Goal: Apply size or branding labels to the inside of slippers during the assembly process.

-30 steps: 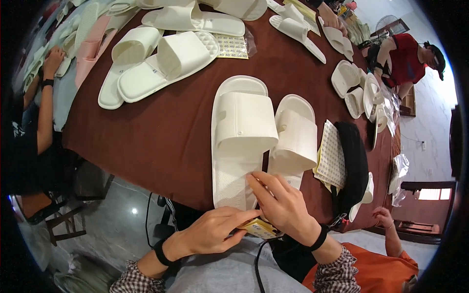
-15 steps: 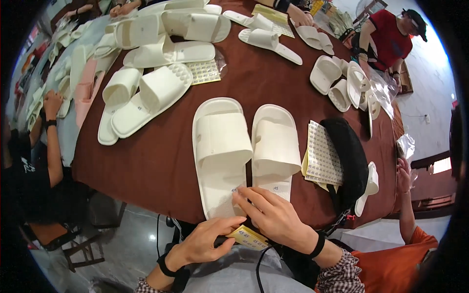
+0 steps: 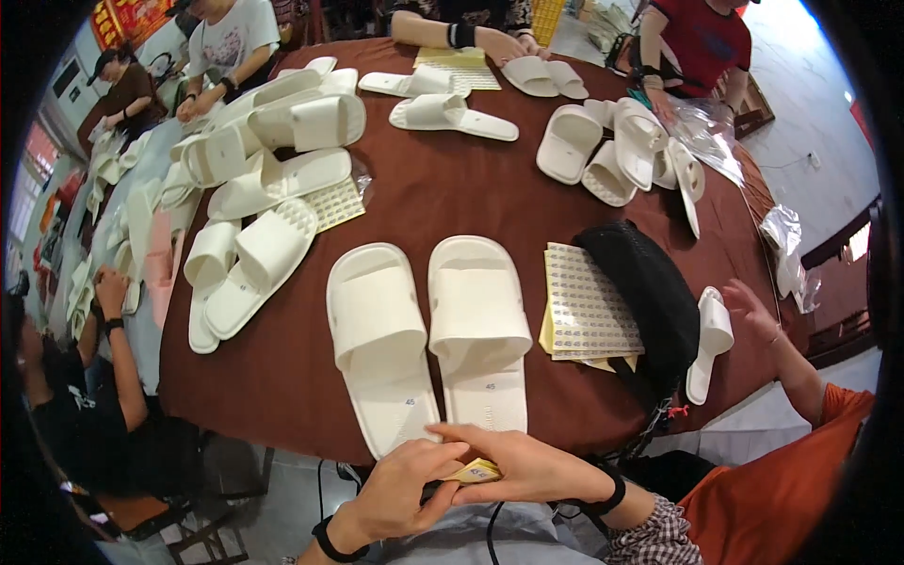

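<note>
A pair of white slide slippers lies side by side at the table's near edge, toes away from me: the left slipper [image 3: 381, 315] and the right slipper [image 3: 478, 301]. Each carries a small printed sticker on its insole. Just below their heels my left hand [image 3: 400, 485] pinches a small yellow sticker sheet [image 3: 480, 471], partly hidden by fingers. My right hand [image 3: 541, 468] meets it there, thumb and fingers closed round the sheet's other side. The right fingertips come close to the left slipper's heel.
Sticker sheets [image 3: 598, 306] lie beside a black pouch [image 3: 645, 301] on the brown tablecloth [image 3: 254, 395]. More white slippers [image 3: 264, 264] sit left and at the back. A single slipper [image 3: 711, 344] lies right, near a co-worker's hand [image 3: 749, 311]. Other people work round the table.
My right hand has moved off the right slipper's heel down to the sticker sheet in my left hand. The view has shifted, showing more of the table's far side.
</note>
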A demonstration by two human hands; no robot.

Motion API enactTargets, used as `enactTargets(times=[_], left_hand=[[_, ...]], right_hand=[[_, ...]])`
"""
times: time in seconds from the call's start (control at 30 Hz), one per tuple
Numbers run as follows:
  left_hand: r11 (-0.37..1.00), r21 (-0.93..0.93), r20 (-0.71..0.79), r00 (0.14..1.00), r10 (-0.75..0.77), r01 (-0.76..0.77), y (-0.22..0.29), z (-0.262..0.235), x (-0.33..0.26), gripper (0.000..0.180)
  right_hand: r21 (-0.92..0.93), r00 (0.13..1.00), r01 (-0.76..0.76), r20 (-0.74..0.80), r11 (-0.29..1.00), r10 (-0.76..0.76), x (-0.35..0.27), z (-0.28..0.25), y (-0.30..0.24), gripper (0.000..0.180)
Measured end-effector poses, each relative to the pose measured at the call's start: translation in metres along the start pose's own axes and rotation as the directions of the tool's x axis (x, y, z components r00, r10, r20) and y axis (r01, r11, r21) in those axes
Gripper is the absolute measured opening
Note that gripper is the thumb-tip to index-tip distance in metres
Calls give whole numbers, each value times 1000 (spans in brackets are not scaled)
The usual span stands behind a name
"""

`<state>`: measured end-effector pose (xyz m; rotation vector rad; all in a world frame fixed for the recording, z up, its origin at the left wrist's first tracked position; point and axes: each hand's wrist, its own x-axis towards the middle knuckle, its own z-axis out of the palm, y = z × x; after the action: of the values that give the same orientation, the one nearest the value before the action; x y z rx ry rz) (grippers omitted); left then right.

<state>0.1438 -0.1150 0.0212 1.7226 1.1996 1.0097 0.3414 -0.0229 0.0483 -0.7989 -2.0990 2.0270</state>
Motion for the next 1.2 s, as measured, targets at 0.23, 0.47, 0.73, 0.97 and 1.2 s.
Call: enactTargets(times=[0.23, 0.47, 0.73, 0.97, 1.2], left_hand=[[993, 114, -128, 991, 23, -8, 3, -1, 14, 48], [785, 606, -262, 964, 45, 128, -22, -11, 4, 48], [601, 793, -100, 995, -25, 95, -29, -1, -4, 62], [695, 714, -82, 996, -29, 79, -37, -7, -16, 63], [608, 791, -54, 998, -28, 60, -34, -4, -7, 67]], right_hand=[[35, 999, -46, -12, 998, 47, -29, -16, 8, 56], [-684, 891, -88, -379, 724, -251, -40, -30, 12, 50], [-895, 891, -135, -297, 424, -344, -19, -10, 40, 55], [-868, 877, -81, -296, 489, -380, -25, -15, 39, 53], [-906, 900, -147, -289, 398, -326, -17, -9, 35, 53]])
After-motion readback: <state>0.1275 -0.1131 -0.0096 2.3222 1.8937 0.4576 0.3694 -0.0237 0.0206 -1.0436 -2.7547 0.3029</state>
